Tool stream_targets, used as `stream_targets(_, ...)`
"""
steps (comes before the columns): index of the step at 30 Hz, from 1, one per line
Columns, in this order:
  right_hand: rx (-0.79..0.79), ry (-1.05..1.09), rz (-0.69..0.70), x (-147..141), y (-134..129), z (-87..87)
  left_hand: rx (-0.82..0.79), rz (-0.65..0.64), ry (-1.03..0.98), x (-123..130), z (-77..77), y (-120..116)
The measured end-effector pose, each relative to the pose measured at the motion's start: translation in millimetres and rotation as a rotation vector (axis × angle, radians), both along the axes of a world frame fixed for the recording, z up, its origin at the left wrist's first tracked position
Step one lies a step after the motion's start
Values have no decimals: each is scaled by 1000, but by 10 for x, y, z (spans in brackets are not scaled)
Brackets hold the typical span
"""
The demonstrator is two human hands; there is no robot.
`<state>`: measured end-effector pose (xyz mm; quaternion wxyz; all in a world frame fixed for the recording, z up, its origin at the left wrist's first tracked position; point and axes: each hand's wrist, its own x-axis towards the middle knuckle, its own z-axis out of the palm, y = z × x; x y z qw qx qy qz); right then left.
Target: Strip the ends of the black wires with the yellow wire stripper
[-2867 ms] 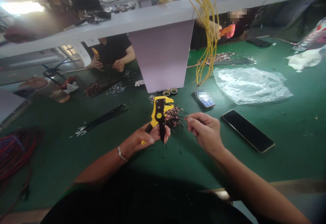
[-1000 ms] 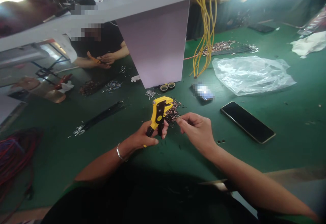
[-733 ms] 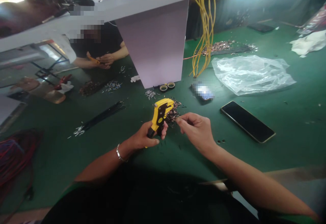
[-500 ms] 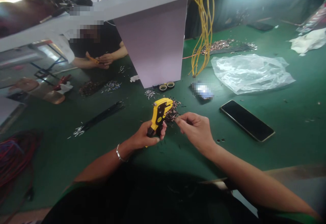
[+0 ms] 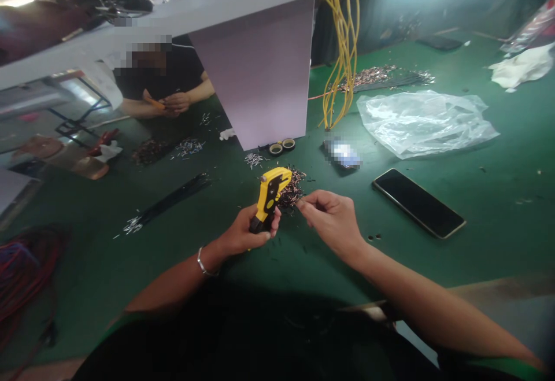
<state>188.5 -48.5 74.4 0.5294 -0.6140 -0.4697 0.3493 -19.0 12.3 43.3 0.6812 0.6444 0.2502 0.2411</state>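
Observation:
My left hand (image 5: 251,232) is closed round the black grip of a yellow wire stripper (image 5: 269,199), its head pointing up and to the right. Just right of the tool, my right hand (image 5: 332,219) has thumb and forefinger pinched together; anything between the fingertips is too small to make out. Behind the tool and close to those fingertips lies a pile of short dark and copper-coloured wire pieces (image 5: 295,187). A bundle of black wires (image 5: 169,200) with pale ends rests on the green table (image 5: 329,306) to the left.
Two tape rolls (image 5: 281,147), a small blurred-screen device (image 5: 343,154), a black phone (image 5: 418,203) and a clear plastic bag (image 5: 422,122) lie beyond my hands. Yellow wires (image 5: 340,51) hang from the shelf. Across the table, a person's hands (image 5: 176,103) hold an orange tool. Coiled cable (image 5: 28,271) sits left.
The whole view has shifted slightly. My hands and the wire stripper keep almost the same pose. Across the table, the other person's hands have moved a little.

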Motion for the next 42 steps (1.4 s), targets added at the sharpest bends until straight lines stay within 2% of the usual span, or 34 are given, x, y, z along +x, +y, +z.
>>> stream_targets(9,2,-13,18,7,11,-30,105,94,101,-13,-71,-35)
stream_targets(14,-3,17,34,21,35,-74,128,211,189,26,-138,-52)
stream_targets(16,-8,24,46,27,55,-86,41,209,141,53,-152,-43)
stream_targets(21,-20,73,33,53,107,-70,-273,164,-134,96,-130,22)
stream_targets(27,-15,157,-3,148,139,-48,-397,15,-246,60,-63,113)
stream_targets(34,-15,403,25,224,180,-39,-553,-229,-302,18,-22,155)
stream_targets(42,-15,432,74,229,157,12,-618,-379,-275,-11,-54,150)
